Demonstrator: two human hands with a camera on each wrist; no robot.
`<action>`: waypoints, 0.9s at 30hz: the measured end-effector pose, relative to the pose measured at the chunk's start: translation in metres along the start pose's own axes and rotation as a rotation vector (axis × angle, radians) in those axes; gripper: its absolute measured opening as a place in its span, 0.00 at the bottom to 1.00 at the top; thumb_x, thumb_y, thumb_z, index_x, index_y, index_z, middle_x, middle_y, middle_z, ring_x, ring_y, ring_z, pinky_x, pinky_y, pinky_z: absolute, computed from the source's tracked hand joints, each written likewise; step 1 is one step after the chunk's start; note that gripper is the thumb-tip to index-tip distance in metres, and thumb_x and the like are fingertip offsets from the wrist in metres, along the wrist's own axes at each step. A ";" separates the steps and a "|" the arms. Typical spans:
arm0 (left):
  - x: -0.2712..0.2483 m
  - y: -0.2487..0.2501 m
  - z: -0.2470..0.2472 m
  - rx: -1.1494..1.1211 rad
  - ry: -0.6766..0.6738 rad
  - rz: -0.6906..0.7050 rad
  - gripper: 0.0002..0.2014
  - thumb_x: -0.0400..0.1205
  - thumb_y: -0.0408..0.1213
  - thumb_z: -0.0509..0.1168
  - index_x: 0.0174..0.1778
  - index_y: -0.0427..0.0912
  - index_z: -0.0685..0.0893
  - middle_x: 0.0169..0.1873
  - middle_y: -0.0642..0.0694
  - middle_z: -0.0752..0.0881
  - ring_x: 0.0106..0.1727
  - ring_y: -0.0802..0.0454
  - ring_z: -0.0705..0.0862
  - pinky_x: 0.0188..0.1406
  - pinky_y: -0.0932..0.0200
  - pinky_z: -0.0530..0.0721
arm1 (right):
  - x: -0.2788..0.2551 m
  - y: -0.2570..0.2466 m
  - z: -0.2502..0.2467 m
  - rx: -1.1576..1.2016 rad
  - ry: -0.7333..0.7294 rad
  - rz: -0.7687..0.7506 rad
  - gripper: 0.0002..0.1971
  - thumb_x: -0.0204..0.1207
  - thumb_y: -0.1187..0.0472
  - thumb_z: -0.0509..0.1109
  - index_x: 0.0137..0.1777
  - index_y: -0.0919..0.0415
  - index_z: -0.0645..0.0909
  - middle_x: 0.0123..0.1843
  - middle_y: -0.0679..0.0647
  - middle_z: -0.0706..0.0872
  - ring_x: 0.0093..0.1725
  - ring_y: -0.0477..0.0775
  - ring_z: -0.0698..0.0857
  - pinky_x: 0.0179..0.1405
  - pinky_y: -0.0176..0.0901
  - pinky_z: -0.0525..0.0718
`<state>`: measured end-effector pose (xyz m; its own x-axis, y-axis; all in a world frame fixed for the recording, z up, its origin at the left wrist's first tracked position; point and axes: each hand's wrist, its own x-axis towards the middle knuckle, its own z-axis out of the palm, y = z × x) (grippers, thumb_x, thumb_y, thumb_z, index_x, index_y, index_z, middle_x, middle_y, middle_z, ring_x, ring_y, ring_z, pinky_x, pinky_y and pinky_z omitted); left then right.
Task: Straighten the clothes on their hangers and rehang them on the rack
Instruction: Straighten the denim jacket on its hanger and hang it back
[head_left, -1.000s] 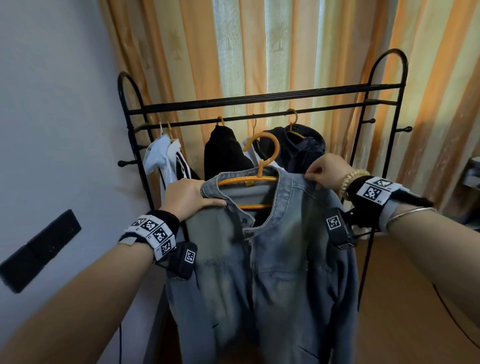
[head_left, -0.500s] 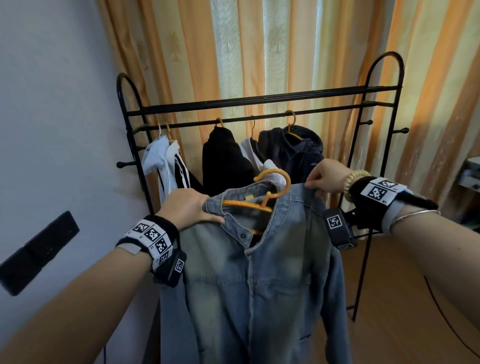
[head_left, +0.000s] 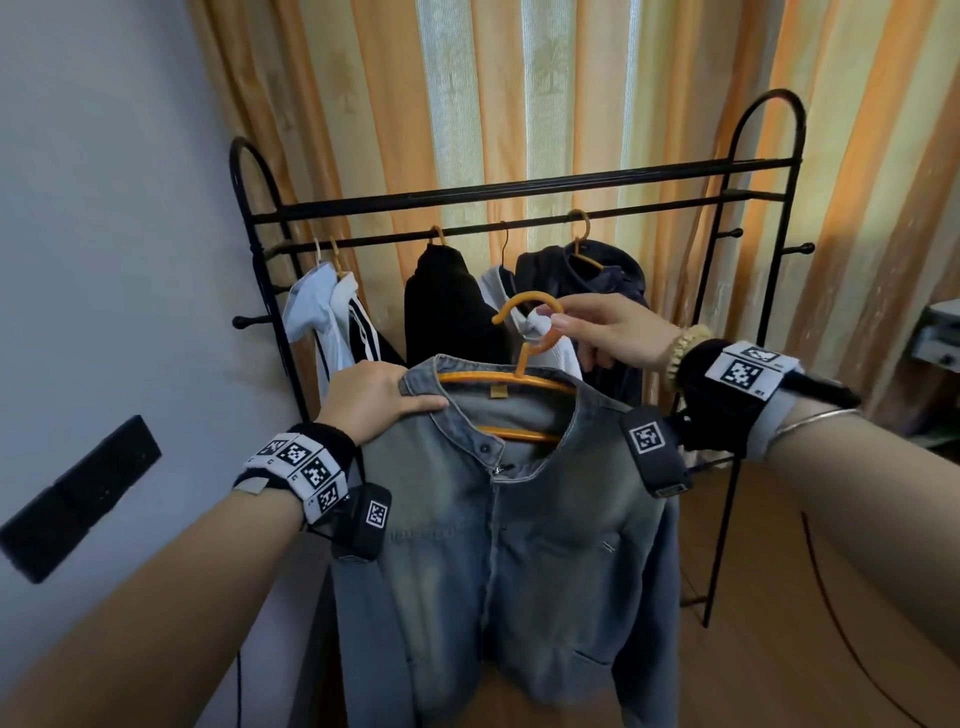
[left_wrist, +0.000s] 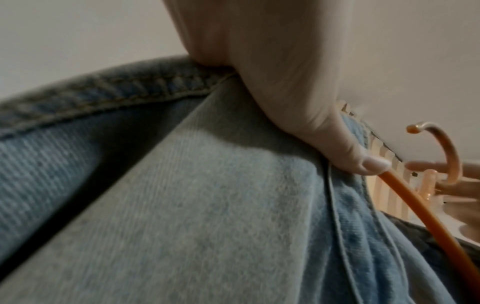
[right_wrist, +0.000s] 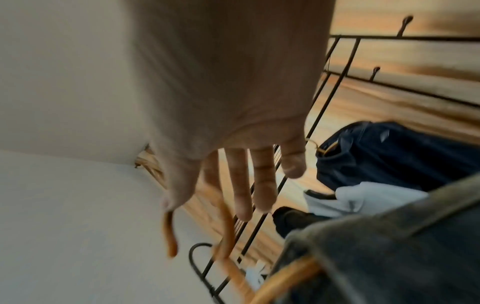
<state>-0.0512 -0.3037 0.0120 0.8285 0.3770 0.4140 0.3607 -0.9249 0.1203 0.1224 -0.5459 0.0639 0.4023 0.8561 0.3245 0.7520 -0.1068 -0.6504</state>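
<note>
The right hand (head_left: 605, 332) has left the denim jacket's (head_left: 519, 530) shoulder and now pinches the orange hanger's (head_left: 524, 332) hook between thumb and forefinger. The left hand (head_left: 371, 400) grips the collar at nine o'clock, the jacket held before the black rack (head_left: 519, 187).

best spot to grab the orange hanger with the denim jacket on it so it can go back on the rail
Take the orange hanger at the hook's curve, from the right, as the right hand pinches it now. The hook stands clear above the denim jacket, its tip opens left, and the left hand grips the left shoulder.
</note>
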 end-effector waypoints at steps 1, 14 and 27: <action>0.001 0.002 0.001 -0.001 -0.026 0.007 0.30 0.71 0.68 0.65 0.33 0.39 0.85 0.26 0.47 0.82 0.32 0.51 0.80 0.25 0.56 0.68 | 0.004 -0.003 0.007 0.058 0.022 -0.013 0.15 0.83 0.52 0.59 0.58 0.61 0.80 0.43 0.45 0.89 0.28 0.49 0.85 0.23 0.33 0.81; -0.004 0.016 0.006 -0.102 -0.164 0.068 0.13 0.80 0.48 0.66 0.46 0.41 0.80 0.28 0.54 0.74 0.36 0.51 0.77 0.34 0.56 0.72 | 0.020 -0.001 0.039 0.279 0.099 0.096 0.20 0.82 0.55 0.62 0.46 0.77 0.79 0.33 0.56 0.90 0.25 0.57 0.88 0.29 0.49 0.89; 0.042 0.046 -0.014 -0.271 -0.046 0.118 0.09 0.85 0.35 0.60 0.56 0.38 0.83 0.42 0.47 0.83 0.45 0.52 0.80 0.45 0.60 0.73 | 0.002 -0.013 0.022 0.125 0.068 -0.002 0.10 0.82 0.59 0.63 0.56 0.63 0.82 0.38 0.62 0.90 0.29 0.59 0.90 0.28 0.47 0.90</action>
<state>-0.0058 -0.3309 0.0478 0.8785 0.2627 0.3991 0.1389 -0.9396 0.3129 0.1026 -0.5315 0.0579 0.4382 0.8195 0.3694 0.6838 -0.0372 -0.7288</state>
